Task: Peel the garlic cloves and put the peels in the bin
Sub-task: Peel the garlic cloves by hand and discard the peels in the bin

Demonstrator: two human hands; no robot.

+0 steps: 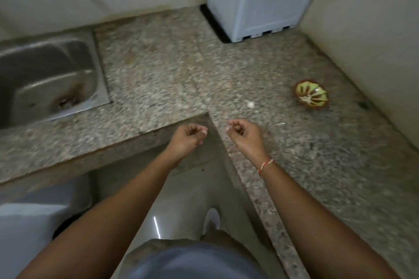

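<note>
Head view shows our two hands held up over the corner of the table (158,70). Our left hand (188,137) has its fingers curled in, with the thumb tip pressed against them. Our right hand (243,135) is curled too, and a tiny pale bit shows at its fingertips (227,128). It may be a peel or a clove, but the picture is too blurry for us to tell. We cannot say if the left hand holds anything.

One small white bit (250,104), maybe a clove, lies on the table just past our hands. A thin pale scrap (282,123), maybe a peel, lies near our right hand. A green and brown bowl (311,95) sits well off to the right. The sink (47,75) is on the left. A pale tub (27,229) stands low on the left; it could be the bin.

We think we are in the middle of peeling. To do it well, we should pinch softly, pull the skin off in one go, and keep every scrap together for the bin
</note>
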